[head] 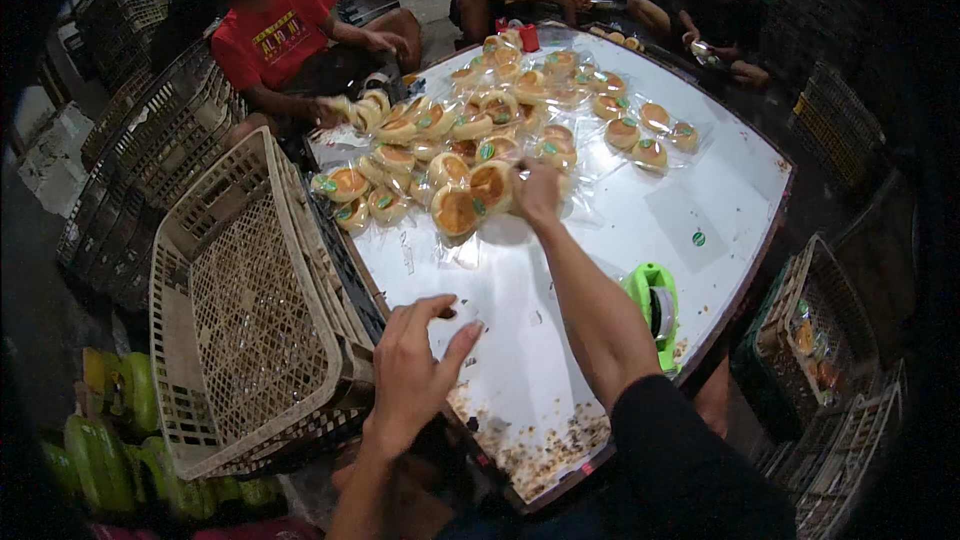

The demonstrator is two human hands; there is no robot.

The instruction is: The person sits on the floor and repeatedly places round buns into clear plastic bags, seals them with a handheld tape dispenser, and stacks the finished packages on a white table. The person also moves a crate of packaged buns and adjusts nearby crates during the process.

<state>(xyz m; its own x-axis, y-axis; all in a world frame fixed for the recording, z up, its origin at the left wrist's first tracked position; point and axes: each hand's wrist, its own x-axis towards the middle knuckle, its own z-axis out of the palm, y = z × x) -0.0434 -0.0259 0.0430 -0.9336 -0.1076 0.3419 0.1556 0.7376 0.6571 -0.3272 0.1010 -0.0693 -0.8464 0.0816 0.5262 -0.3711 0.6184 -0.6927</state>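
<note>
A heap of round buns in clear plastic bags (450, 169), many with small green stickers, lies on the white tabletop (502, 300). My right hand (536, 187) reaches to the heap's near right side, its fingers bent against a bagged bun (491, 184); whether they grip it is hidden. My left hand (427, 360) is over the table's near left edge, thumb and fingers apart, holding nothing. A bright green tape dispenser (651, 307) stands beside my right forearm. To the right, an empty clear bag (682, 229) with a green round sticker (699, 239) lies flat.
An empty plastic crate (251, 315) adjoins the table's left side, with green bananas (101, 457) below it. At right, another crate (821, 337) holds packaged items. Several people sit around the far side; one in a red shirt (277, 30) reaches to the buns.
</note>
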